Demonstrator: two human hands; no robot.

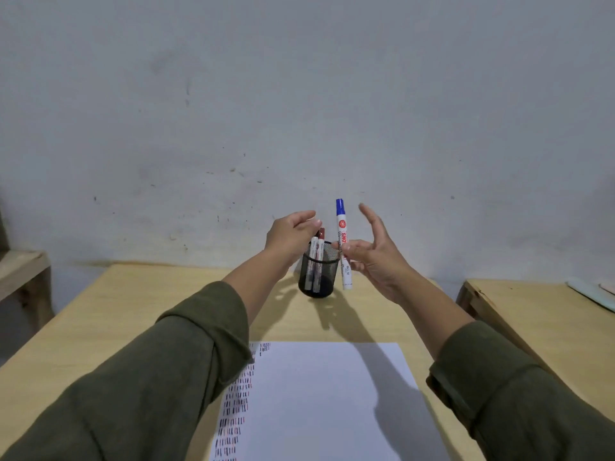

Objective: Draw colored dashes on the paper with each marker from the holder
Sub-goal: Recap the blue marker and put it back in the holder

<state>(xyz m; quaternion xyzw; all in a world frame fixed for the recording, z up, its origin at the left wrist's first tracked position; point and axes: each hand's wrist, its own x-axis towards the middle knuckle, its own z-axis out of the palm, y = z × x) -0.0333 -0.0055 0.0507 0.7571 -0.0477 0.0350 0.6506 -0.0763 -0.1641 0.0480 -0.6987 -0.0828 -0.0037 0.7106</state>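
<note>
A black mesh holder [317, 277] stands on the far middle of the wooden table [133, 301]. Two markers stand in it; one has a dark red cap [321, 235]. My left hand [291, 236] hovers over the holder with its fingertips at those caps. My right hand [374, 252] holds a blue-capped marker [342, 244] upright, pinched by thumb and a finger, just right of the holder. The other fingers are spread. A white paper [326, 400] lies near me, with columns of short black and red dashes [236, 404] down its left side.
A grey wall rises right behind the table. A second wooden table [539, 314] stands to the right across a narrow gap, with pale flat items at its far right edge. A wooden bench or shelf [20, 271] sits at the left.
</note>
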